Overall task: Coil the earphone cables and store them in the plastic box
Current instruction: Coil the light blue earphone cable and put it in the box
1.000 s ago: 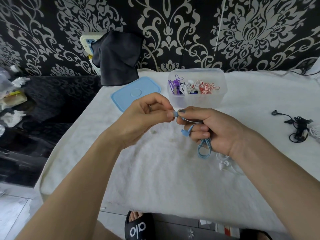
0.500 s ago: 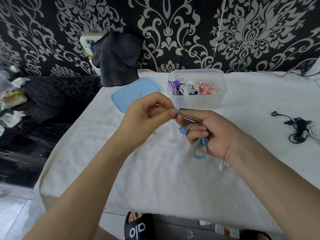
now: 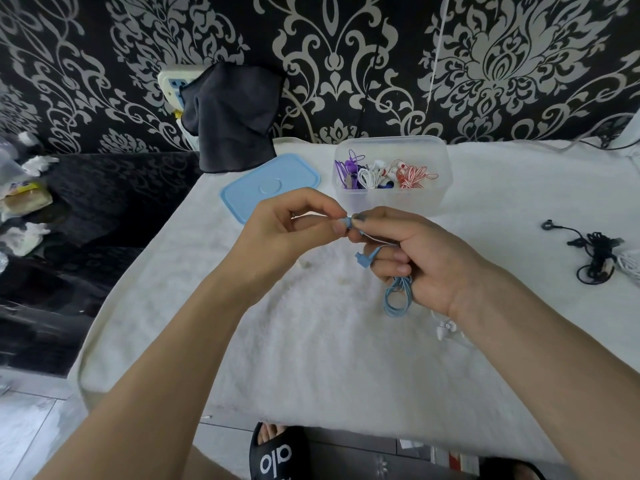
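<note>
Just in front of the clear plastic box (image 3: 391, 199), open to take coils, the right hand (image 3: 426, 261) clamps the looped light-blue earphone cable (image 3: 398, 296) so it cannot unwind, while the left hand (image 3: 291, 230) pinches its blue earbud (image 3: 347, 222), probably to tuck it in.

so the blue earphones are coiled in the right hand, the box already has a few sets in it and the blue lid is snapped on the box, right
Not quite: the blue lid is off, lying flat on the white cloth to the left of the plastic box, which stands open, as the head view shows. The rest holds: the right hand holds the coiled blue earphones, and the box has several coiled sets inside.
</note>
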The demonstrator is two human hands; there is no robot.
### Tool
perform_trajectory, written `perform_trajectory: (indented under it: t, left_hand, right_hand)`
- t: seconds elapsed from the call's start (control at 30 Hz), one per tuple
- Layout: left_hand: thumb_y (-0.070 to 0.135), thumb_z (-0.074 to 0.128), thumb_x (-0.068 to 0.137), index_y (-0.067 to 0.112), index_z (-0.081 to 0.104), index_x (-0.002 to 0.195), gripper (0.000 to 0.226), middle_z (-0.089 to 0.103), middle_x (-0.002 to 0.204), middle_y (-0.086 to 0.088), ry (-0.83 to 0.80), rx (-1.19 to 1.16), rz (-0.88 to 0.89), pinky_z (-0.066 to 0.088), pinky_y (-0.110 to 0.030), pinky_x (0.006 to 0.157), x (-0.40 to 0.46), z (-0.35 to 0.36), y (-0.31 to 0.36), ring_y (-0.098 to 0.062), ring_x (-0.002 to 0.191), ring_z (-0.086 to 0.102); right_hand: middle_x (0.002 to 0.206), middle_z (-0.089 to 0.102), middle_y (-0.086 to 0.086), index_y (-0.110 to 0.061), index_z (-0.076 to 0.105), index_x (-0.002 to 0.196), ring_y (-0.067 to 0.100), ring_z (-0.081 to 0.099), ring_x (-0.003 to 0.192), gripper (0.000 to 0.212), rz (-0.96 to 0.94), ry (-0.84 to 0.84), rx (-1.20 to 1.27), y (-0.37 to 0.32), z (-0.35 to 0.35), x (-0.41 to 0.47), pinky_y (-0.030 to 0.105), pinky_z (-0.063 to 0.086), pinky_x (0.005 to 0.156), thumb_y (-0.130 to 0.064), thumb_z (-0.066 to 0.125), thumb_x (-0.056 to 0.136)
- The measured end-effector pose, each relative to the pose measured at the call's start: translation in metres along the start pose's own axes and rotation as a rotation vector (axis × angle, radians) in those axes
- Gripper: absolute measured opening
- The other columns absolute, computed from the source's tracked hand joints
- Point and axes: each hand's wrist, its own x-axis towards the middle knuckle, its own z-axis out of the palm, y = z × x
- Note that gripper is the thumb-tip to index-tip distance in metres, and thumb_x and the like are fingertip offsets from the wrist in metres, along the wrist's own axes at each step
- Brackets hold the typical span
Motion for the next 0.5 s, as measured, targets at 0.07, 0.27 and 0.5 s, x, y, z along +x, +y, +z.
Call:
perform_trajectory:
  t: [0.07,0.27,0.5]
  left_hand:
    - [-0.002,0.066,0.093,-0.001,0.067,0.097,0.004,0.076,0.093,-0.020,-0.001,-0.019,0.008,0.056,-0.038,0.096,0.0009,-0.0007,-0.0011,-0.033,0.097,0.074]
    - [0.000,0.064,0.091,0.005,0.063,0.093,0.006,0.072,0.090,-0.016,-0.055,-0.167,-0.041,0.054,-0.036,0.096,0.0041,0.0000,-0.0008,-0.032,0.094,0.070]
    - [0.000,0.062,0.092,0.009,0.060,0.088,0.010,0.072,0.086,-0.014,-0.061,-0.256,-0.070,0.055,-0.038,0.099,0.0059,0.0027,-0.0021,-0.029,0.092,0.070]
  right_hand:
    - [0.073,0.069,0.003,-0.006,0.063,0.089,0.003,0.026,0.041,0.006,-0.022,0.000,-0.010,-0.0001,0.0008,-0.0007,0.015,0.024,0.036,-0.009,0.062,0.093]
    - [0.072,0.070,0.003,-0.006,0.063,0.087,0.004,0.026,0.041,0.006,-0.056,0.006,-0.015,-0.0003,0.0027,-0.0022,0.015,0.023,0.037,-0.008,0.062,0.092]
    - [0.074,0.071,0.004,-0.006,0.062,0.091,0.004,0.025,0.041,0.004,-0.012,0.040,0.035,0.0021,0.0033,0.0003,0.014,0.024,0.037,-0.010,0.063,0.093]
